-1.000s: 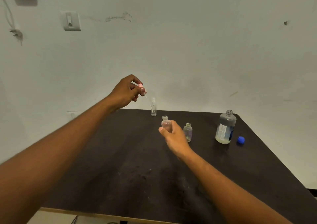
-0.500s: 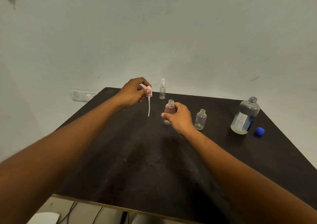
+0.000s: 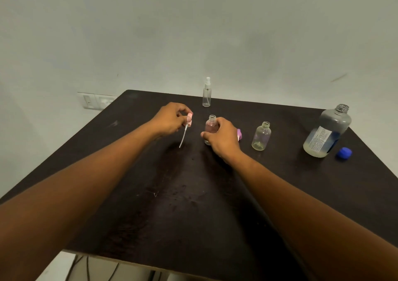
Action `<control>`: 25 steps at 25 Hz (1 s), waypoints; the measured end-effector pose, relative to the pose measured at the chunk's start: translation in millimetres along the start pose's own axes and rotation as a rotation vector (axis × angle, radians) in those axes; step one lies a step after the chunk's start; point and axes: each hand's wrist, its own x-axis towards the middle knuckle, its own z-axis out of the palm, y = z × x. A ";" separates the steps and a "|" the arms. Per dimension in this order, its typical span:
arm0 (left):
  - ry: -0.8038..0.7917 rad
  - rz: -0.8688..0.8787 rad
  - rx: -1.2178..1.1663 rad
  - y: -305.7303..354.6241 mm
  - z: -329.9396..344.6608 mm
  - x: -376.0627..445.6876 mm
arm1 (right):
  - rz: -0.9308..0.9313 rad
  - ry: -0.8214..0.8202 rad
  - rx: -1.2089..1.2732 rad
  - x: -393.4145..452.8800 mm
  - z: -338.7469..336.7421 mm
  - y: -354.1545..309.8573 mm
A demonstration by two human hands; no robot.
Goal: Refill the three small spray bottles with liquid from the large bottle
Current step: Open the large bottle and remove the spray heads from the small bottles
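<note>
Head view: my left grip (image 3: 170,119) pinches pink spray cap (image 3: 189,117), tube (image 3: 183,137) dangling above desk (image 3: 193,194). My right grip (image 3: 221,137) wraps open pink bottle (image 3: 211,126) standing on desk. Second open small bottle (image 3: 261,136) just right of it. Capped spray bottle (image 3: 206,93) behind. Large bottle (image 3: 327,132) far right, uncapped, blue cap (image 3: 344,152) beside it.
</note>
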 end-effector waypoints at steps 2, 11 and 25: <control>0.002 -0.043 0.008 -4.4 6.4 6.2 | -0.015 0.005 -0.006 1.8 1.3 1.6; -0.079 -0.207 0.051 3.3 25.9 35.1 | -0.059 -0.003 0.146 0.1 4.0 3.0; -0.173 -0.259 0.234 17.2 30.7 42.7 | -0.049 0.050 0.317 1.0 -24.0 -11.3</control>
